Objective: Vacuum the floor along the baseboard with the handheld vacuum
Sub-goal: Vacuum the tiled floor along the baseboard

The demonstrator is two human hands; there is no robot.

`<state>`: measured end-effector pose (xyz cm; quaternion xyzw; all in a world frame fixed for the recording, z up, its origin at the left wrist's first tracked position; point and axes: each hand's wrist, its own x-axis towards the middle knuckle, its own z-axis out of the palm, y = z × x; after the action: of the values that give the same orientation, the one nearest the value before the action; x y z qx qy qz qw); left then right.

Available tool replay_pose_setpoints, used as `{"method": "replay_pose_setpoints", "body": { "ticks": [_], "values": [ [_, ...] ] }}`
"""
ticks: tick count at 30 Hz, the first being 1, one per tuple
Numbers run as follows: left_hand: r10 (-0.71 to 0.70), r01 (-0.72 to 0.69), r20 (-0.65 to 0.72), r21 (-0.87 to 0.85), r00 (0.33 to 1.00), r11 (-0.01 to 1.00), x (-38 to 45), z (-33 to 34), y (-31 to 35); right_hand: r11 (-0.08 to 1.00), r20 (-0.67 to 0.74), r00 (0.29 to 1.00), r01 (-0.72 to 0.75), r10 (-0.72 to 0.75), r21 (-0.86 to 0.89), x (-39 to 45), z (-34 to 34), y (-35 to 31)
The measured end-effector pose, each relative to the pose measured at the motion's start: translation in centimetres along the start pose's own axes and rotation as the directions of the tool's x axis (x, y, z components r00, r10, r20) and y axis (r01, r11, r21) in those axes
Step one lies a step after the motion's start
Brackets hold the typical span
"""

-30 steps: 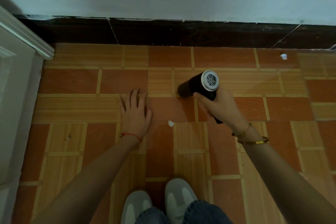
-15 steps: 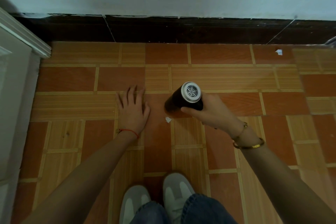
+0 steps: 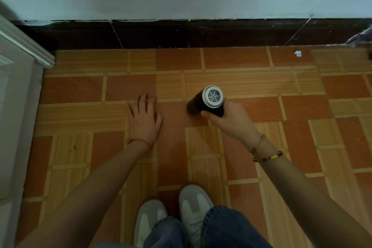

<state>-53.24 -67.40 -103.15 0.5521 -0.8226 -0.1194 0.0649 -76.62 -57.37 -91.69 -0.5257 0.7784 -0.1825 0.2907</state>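
Observation:
A black handheld vacuum [image 3: 209,100] with a white vented rear cap points down and left at the orange tiled floor [image 3: 251,82]. My right hand [image 3: 229,121] grips its handle from below. My left hand [image 3: 144,119] rests flat on the floor with fingers spread, a little left of the vacuum's nozzle. The dark baseboard [image 3: 181,34] runs along the foot of the pale wall, some way beyond the vacuum. A white scrap of paper [image 3: 298,53] lies on the floor near the baseboard at the right.
A white door frame [image 3: 22,50] stands at the left edge. My two grey shoes [image 3: 193,203] are at the bottom centre. A greyish object [image 3: 360,37] pokes in at the far right by the baseboard.
The small white scrap that lay between my hands is gone from the floor. The vacuum swept left over that spot and has moved slightly back to the right. My left hand stayed put.

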Motion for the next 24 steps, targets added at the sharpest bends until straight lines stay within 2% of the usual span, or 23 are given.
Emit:
{"method": "replay_pose_setpoints", "body": {
  "ticks": [3,8,17,24],
  "values": [
    [-0.011,0.011,0.005,0.028,1.000,1.000,0.0,-0.1,0.4,1.000,-0.121,0.993,-0.016,0.013,-0.027,0.1,0.9,0.1],
    [-0.037,0.037,0.001,0.019,0.999,0.999,0.3,0.1,1.5,0.996,-0.012,0.996,0.087,-0.087,0.014,-0.2,2.2,-0.4],
    [-0.037,0.037,-0.035,-0.016,0.999,0.999,2.5,1.2,1.7,1.000,-0.271,0.962,-0.020,0.025,0.020,5.1,0.9,1.2],
    [-0.048,0.050,-0.053,0.028,0.997,0.998,2.5,1.4,1.6,0.997,-0.297,0.955,0.046,-0.024,0.068,12.0,0.8,-1.6]
  ]
}}
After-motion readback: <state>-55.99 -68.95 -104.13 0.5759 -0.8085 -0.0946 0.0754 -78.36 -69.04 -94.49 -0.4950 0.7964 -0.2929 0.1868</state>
